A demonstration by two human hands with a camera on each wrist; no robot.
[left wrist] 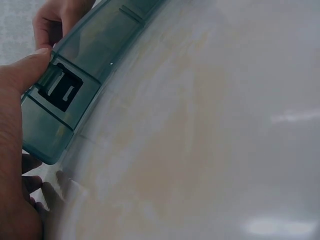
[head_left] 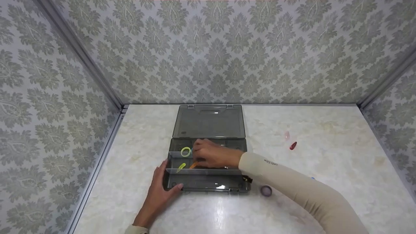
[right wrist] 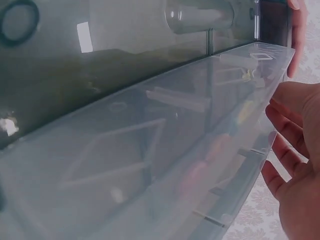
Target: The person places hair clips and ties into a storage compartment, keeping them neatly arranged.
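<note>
A dark see-through compartment box [head_left: 208, 180] lies on the table with its lid [head_left: 209, 122] folded back. My left hand [head_left: 159, 185] grips the box's front left corner, thumb on the front edge and fingers along the side. My right hand [head_left: 214, 154] reaches into the box with bent fingers, which touch the edge of a clear divider [right wrist: 125, 150] in the right wrist view; whether they pinch anything I cannot tell. Beside those fingers are a yellow-green ring [head_left: 185, 151], a yellow-green hair clip [head_left: 181, 167] and a partly hidden orange piece [head_left: 194, 165].
To the right on the table lie a red hair clip [head_left: 293, 145], a pale pink clip [head_left: 287, 135] and a purple ring [head_left: 266, 190]. A blue bit [head_left: 313, 178] shows beside the right sleeve. A dark piece [head_left: 247, 179] juts at the box's right side. Patterned walls surround the table.
</note>
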